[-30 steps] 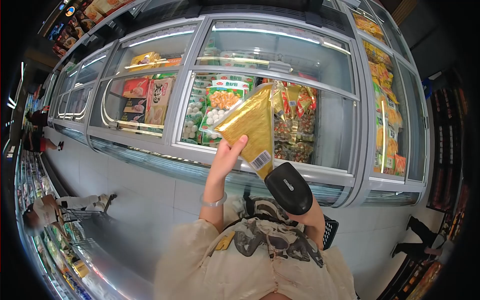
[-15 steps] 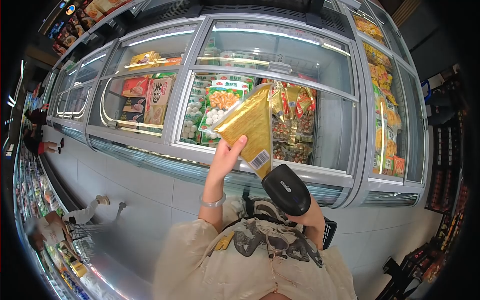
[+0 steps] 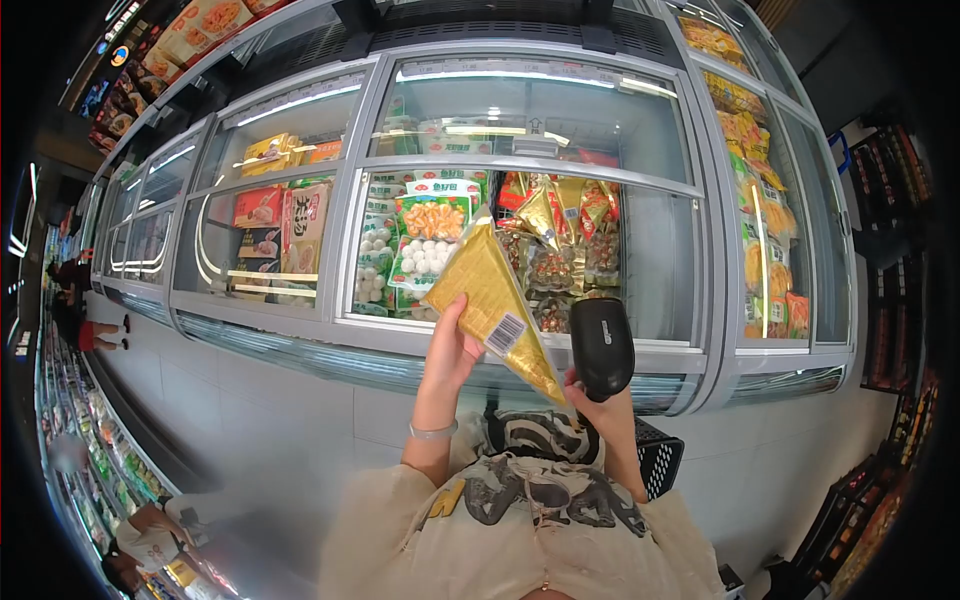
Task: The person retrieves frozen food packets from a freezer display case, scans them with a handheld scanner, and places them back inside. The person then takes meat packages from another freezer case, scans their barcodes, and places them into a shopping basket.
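Observation:
A gold, triangular food packet [image 3: 490,295] with a white barcode label is tilted in front of my body, above the freezer's front edge. My left hand [image 3: 452,345] is closed on its left edge, thumb on the near face. My right hand [image 3: 600,405] is closed at a black, rounded oblong case [image 3: 602,350] with small pale lettering; most of its fingers are hidden. My right thumb lies beside the packet's lower corner; I cannot tell whether it grips it. Behind the packet, the freezer holds bags of white balls [image 3: 425,262] and more gold triangular packets [image 3: 540,215].
The chest freezer [image 3: 520,335] has glass lids and grey frames. Boxed foods [image 3: 300,230] lie to the left, yellow bags [image 3: 745,135] to the right. A black basket [image 3: 658,460] is by my right arm. A person [image 3: 165,535] is at lower left, another [image 3: 95,325] farther off.
The packet has come lower and left, and its lower corner now shows outside the black case. My right hand and the case have shifted up and right. The view has turned slightly.

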A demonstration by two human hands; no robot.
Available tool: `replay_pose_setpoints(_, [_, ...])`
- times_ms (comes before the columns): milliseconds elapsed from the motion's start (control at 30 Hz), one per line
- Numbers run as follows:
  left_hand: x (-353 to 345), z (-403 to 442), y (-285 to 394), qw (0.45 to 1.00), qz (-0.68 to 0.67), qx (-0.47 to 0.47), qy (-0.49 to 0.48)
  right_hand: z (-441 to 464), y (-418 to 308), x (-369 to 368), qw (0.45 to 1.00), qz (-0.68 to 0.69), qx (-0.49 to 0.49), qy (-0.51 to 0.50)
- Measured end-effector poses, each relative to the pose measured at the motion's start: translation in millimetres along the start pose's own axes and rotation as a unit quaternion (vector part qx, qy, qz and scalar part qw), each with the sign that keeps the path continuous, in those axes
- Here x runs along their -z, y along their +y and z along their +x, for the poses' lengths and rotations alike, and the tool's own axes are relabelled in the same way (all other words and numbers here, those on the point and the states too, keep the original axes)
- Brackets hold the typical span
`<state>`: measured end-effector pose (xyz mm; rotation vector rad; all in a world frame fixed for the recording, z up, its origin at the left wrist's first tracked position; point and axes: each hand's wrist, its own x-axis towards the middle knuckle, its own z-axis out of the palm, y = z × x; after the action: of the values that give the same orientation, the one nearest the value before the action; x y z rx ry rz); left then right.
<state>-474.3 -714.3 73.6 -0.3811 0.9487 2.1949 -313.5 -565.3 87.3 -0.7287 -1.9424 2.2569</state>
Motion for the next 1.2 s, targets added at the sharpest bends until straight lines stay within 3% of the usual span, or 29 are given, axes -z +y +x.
replay_pose_setpoints(167, [18, 16, -29, 0.997, 0.006, 0.078, 0.01, 13, 11, -1, 0.99, 0.135, -0.029, -0.006])
replay_pose_setpoints(233, [17, 25, -29, 0.996, 0.015, 0.09, 0.022, 18, 15, 5, 0.991, 0.126, -0.025, 0.021])
replay_pose_setpoints(333, [26, 60, -20, 0.986, 0.121, 0.117, 0.014, 27, 14, 20, 0.983, 0.157, -0.06, 0.077])
replay_pose_setpoints(433, [28, 108, -11, 0.938, 0.332, 0.088, 0.037, 40, 6, 39, 0.975, 0.18, -0.065, 0.116])
replay_pose_setpoints(600, [81, 228, -31, 0.906, 0.362, 0.212, 0.052, 43, 28, 86, 0.972, 0.168, -0.103, 0.124])
replay_pose_setpoints(633, [86, 250, -38, 0.892, 0.404, 0.196, 0.051, 41, 31, 90, 0.97, 0.158, -0.113, 0.148])
replay_pose_setpoints(833, [142, 361, -115, 0.772, 0.627, 0.069, 0.083, 40, 45, 104, 0.949, 0.182, -0.145, 0.213])
replay_pose_setpoints(867, [150, 374, -120, 0.7, 0.713, 0.023, 0.041, 41, 47, 103, 0.945, 0.181, -0.151, 0.226])
replay_pose_setpoints(967, [132, 383, -130, 0.633, 0.759, 0.101, 0.115, 48, 41, 98, 0.934, 0.182, -0.18, 0.248])
replay_pose_setpoints(1000, [127, 381, -129, 0.633, 0.754, 0.124, 0.124, 51, 39, 96, 0.931, 0.186, -0.184, 0.254])
replay_pose_setpoints(1100, [119, 364, -133, 0.527, 0.828, 0.042, 0.188, 57, 31, 95, 0.934, 0.176, -0.204, 0.236])
replay_pose_setpoints(1133, [128, 352, -137, 0.417, 0.878, -0.186, 0.143, 60, 26, 94, 0.934, 0.17, -0.208, 0.236])
replay_pose_setpoints(1200, [57, 299, -83, 0.434, 0.898, -0.069, -0.022, 56, 26, 92, 0.935, 0.164, -0.197, 0.247])
